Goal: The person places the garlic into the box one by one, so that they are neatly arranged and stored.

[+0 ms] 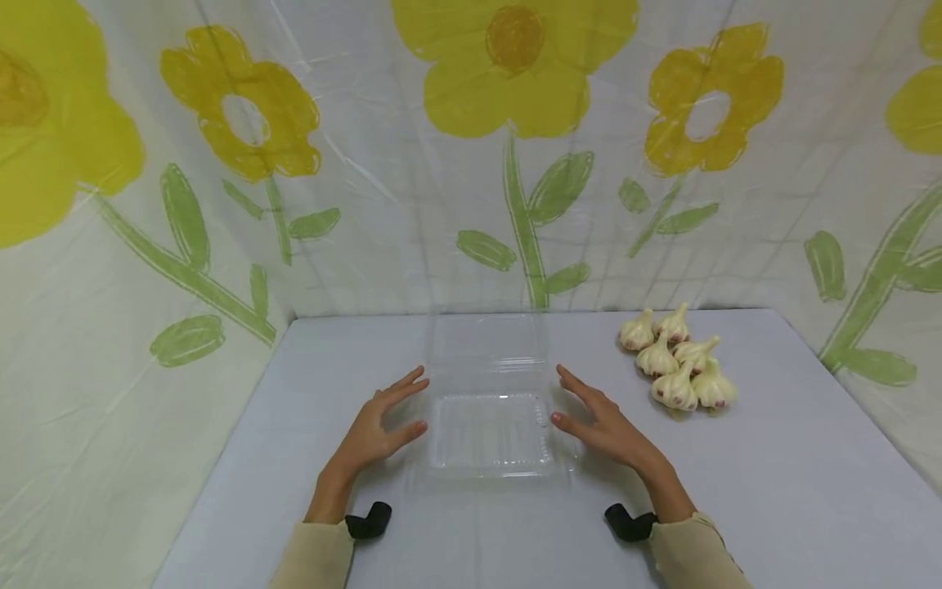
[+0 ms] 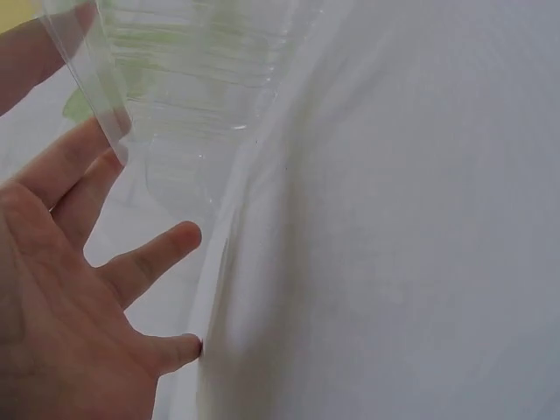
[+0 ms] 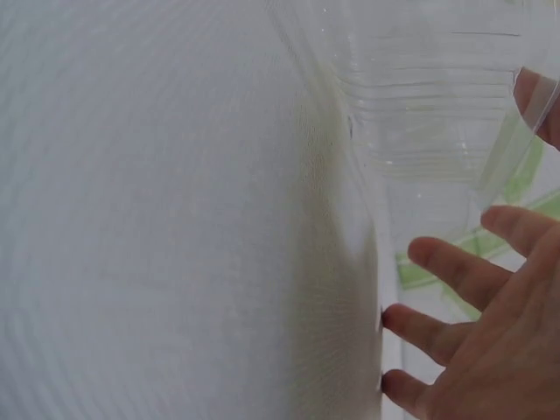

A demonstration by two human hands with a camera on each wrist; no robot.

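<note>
Eyes on the middle of the table (image 1: 780,483), where a clear plastic container (image 1: 486,384) lies unfolded, its tray (image 1: 471,433) on the near side and its lid (image 1: 486,339) laid back on the far side. And look at the hands: the left hand (image 1: 371,429) along the left edge, the right hand (image 1: 611,429) mirroring it on the right, both with fingers spread, neither gripping anything. Is there contact with the plastic? The wrist views show digits right at the see-through edges, so close that I can't call it either way. Now, how does this one handle? Feather-light, I'd say, so a careless nudge could slide it. The walls look thin and springy, the ribbing lending some stiffness, but a hard squeeze would likely buckle or crack them. Smooth and glossy, too, so expect a little slip. Best hold? The tray's left and right rims together, pinched gently; grabbing the lid alone would probably just swing it on its fold. And over at the far right, the garlic bulbs (image 1: 674,391) sit clustered, apart from both hands.
</note>
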